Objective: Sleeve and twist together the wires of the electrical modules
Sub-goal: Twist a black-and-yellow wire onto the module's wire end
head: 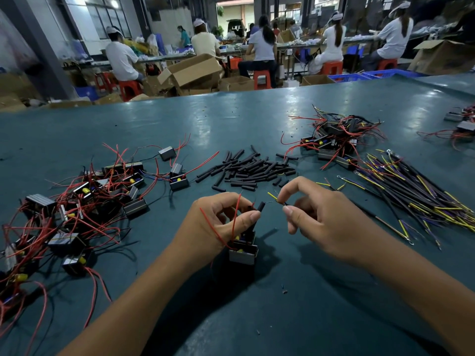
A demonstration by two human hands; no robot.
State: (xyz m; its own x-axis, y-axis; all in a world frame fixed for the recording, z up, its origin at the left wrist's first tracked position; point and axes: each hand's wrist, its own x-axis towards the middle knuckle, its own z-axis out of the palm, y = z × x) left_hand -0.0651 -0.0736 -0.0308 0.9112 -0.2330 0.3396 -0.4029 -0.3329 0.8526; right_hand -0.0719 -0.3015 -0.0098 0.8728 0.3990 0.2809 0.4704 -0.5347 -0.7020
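While the left hand [226, 222] is pinching a black sleeve [261, 206] above the module [243, 249] at 6 o'clock on the bench [231, 124], right hand [316, 217] fingers [289, 210] are pinching a yellow-tipped wire [273, 196]; best aligning bare ends, then twisting tight.

Both hands raised close together, left hand [221, 222] and right hand [312, 214] fingers pinched.
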